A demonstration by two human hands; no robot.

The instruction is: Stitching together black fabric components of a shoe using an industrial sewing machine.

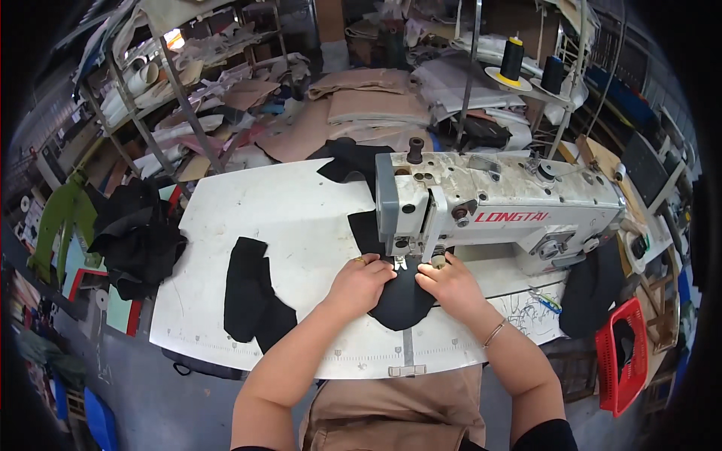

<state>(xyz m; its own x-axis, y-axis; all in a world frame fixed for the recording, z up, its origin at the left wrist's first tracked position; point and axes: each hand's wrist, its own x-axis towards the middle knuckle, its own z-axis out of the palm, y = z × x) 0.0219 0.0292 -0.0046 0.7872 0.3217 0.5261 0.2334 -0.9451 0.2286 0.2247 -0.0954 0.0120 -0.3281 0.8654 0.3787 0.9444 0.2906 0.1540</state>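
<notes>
Fabric (404,303) lies between left hand (359,283) and right hand (453,286), rounded end toward the lap (395,412), fingers bunched, pinch unclear.

Bright, even light falls on the white table (263,203), while the black cloth (402,304) loses detail. A bright patch (174,38) glares upper left. Edges bend, darkening to black.

Red capitals (511,217) stand on the sewing machine (489,184); the ruler scale (337,351) on the worktable (248,203) seems illegible.
</notes>
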